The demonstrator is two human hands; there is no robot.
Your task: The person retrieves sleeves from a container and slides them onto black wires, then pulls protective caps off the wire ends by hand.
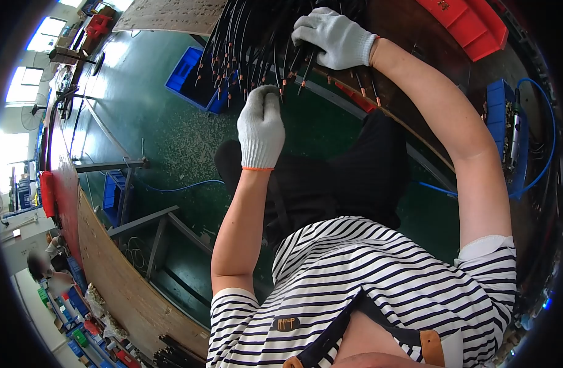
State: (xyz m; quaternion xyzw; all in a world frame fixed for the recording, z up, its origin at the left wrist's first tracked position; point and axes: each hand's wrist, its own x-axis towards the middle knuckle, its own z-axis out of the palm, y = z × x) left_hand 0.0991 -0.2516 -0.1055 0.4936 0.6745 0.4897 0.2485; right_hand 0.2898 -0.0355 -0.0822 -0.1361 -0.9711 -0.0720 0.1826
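A thick bundle of black cables (257,37) with bare copper-coloured tips hangs over the edge of a brown worktable (441,80). My left hand (261,126), in a white knit glove with an orange cuff edge, is at the lower ends of the cables. Its fingers are pressed together around something I cannot make out. My right hand (339,40), gloved the same way, lies higher on the bundle at the table edge. Its fingers curl around some black cables, and a few copper tips hang below it.
A blue bin (195,80) stands on the green floor beyond the cables. At the upper right is a red tray (468,24); a blue bin with metal parts (499,116) and a blue hose (551,122) are at the right. A wooden bench (128,270) and a person (48,270) are at the left.
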